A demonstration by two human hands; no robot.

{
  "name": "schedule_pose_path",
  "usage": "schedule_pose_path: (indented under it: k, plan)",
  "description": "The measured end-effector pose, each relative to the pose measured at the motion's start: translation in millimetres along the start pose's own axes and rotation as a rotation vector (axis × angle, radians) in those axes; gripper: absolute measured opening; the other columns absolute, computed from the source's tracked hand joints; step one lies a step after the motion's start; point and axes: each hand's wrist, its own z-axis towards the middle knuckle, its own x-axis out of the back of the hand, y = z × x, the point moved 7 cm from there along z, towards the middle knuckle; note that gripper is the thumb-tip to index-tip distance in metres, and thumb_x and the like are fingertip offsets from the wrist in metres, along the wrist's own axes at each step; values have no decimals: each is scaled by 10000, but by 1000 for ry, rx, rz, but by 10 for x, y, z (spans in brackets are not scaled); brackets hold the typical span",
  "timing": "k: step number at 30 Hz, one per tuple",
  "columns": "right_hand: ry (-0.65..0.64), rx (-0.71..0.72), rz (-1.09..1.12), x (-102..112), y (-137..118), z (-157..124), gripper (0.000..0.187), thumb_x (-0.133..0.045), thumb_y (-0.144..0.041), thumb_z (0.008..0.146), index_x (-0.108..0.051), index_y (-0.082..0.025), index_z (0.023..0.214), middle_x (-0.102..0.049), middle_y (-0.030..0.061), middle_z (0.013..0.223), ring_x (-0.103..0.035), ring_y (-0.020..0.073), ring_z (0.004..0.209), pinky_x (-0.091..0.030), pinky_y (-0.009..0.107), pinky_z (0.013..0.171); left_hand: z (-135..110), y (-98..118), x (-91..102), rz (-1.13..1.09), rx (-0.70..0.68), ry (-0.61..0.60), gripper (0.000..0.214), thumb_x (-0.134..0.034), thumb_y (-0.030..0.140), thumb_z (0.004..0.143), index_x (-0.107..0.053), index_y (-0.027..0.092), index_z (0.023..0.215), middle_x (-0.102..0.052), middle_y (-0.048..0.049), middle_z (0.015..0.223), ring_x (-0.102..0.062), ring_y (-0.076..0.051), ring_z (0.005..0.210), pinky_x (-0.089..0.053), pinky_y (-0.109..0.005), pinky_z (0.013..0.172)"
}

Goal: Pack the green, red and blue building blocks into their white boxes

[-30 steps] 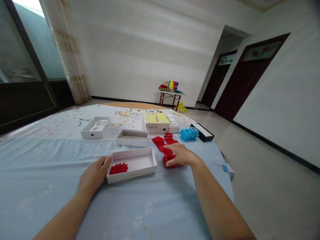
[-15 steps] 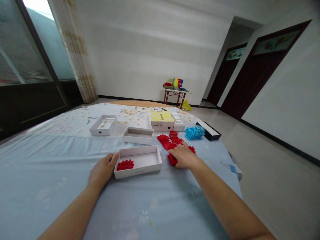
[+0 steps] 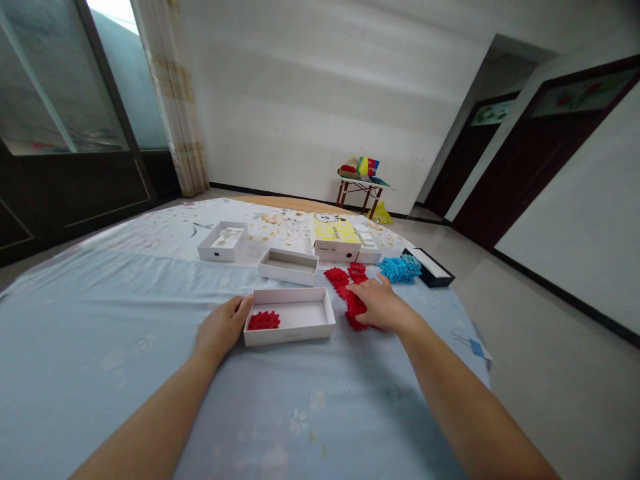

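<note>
My left hand (image 3: 225, 327) is closed on the left end of a shallow white box (image 3: 290, 335), thumb at its rim. Inside that box, toward the left, lies a bumpy red block piece (image 3: 264, 321). To the right of the box, my right hand (image 3: 381, 303) has its fingers curled round another red block piece (image 3: 355, 307), which looks made of small interlocking parts. More red pieces (image 3: 338, 277) lie just beyond these fingers; some are partly hidden by the hand. A bumpy blue block piece (image 3: 400, 269) rests farther back on the right.
Behind the box stand a second shallow white box (image 3: 289, 267), a white box with an insert (image 3: 223, 243) and a yellow-and-white carton (image 3: 335, 238). A black box with a white inside (image 3: 430, 268) lies near the right edge. A blue clip (image 3: 476, 347) hangs at the cloth's edge.
The whole view has shifted, so things appear farther right. My right hand has closed round a red piece, which now shows more between the fingers. My left hand stays on the box.
</note>
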Motion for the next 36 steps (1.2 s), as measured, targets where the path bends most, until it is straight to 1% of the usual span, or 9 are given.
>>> schedule_pose_path:
  k: [3,6,10,13,17,21,24,29,36]
  plan:
    - [99,65,148,226,-171,31,679,-602,-341,689,-395,-183,1316,-520,123,1240,-465,269,1128,-276,401,980,-3,11,10,-3,2,3,445,-281,517,827,-634,246,824,-700,-44,890,-617,-224,863,-404,-263,691]
    - [152,205,274,381,-509,99,693,-602,-338,696,-368,-193,1332,-463,93,1313,-438,230,1176,-317,330,973,-5,6,15,-2,11,9,442,-280,515,831,-630,245,824,-701,-45,895,-619,-222,867,-402,-258,687]
    - [26,334,249,266,-954,301,674,-654,-299,636,-449,-215,1272,-552,87,1205,-527,247,1066,-393,325,885,-14,-3,9,-4,15,3,439,-282,512,833,-626,243,799,-704,-46,855,-621,-220,844,-398,-258,675]
    - [-80,349,171,68,-1111,500,609,-686,-299,587,-539,-229,1174,-621,73,1062,-586,248,930,-441,304,760,-25,-4,7,-10,17,-3,449,-274,514,836,-629,243,794,-704,-49,842,-623,-221,829,-394,-260,660]
    - [-174,372,187,-99,-1178,702,604,-726,-304,527,-584,-238,1109,-650,47,1005,-599,238,899,-444,277,728,-30,0,6,-19,19,-1,455,-272,521,837,-637,250,813,-704,-50,860,-623,-222,843,-388,-260,656]
    - [-307,338,286,-153,-1171,769,752,-767,-301,463,-544,-259,1180,-633,33,1097,-592,228,954,-444,261,769,-18,-24,-18,7,27,2,508,-235,559,835,-640,253,833,-700,-63,891,-621,-241,867,-379,-273,653]
    - [-378,322,321,-162,-1153,752,813,-755,-333,497,-477,-249,1256,-621,46,1131,-604,214,937,-447,265,788,-4,-45,-42,13,30,-6,532,-210,574,834,-635,254,845,-696,-70,901,-619,-252,870,-375,-283,645]
    - [-331,349,307,-166,-1108,732,646,-665,-374,631,-504,-218,1237,-629,59,1117,-607,207,937,-452,275,798,12,-68,-49,-21,48,-14,516,-233,583,822,-626,252,872,-689,-65,910,-617,-244,866,-386,-282,652]
    - [-306,376,334,-242,-1120,677,435,-572,-276,726,-572,-226,1158,-678,38,993,-623,181,857,-462,263,742,59,-19,-105,-235,-79,-43,513,-348,543,788,-566,223,1125,-667,-35,1030,-613,-204,851,-431,-282,767]
